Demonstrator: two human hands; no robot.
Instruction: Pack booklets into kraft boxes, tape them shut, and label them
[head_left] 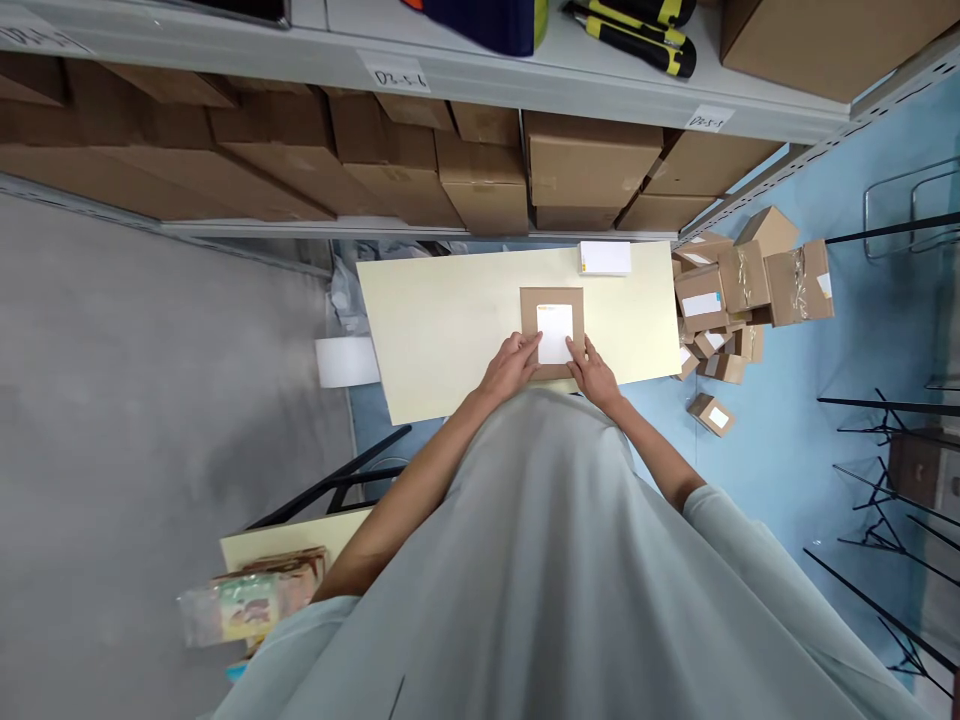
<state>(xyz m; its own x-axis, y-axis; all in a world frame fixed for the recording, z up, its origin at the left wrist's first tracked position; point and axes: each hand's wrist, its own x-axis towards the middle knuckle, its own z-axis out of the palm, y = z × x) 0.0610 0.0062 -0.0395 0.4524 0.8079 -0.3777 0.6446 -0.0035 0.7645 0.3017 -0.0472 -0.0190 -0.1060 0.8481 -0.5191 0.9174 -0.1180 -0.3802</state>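
Observation:
A small brown cardboard box (529, 308) lies on the pale cream tabletop (450, 335), close against the front of my shirt. On its upper face is a white shipping label (555, 332) with a small orange mark near the top. My left hand (511, 366) grips the box's left side, its thumb pressing on the label's left edge. From the other side my right hand (595, 376) holds the box, thumb at the label's right edge. Fingers below the box's sides are partly hidden. Behind the box, at the table's far edge, sits a white block-shaped stack (604, 258).
Shelving with cardboard boxes (592, 165) rises just beyond the table. Yellow-and-black cutters (637, 38) lie on its upper shelf. Labelled parcels (742, 285) are heaped on the right. A white roll (346, 362) is at the table's left end; bagged packets (255, 605) lie lower left.

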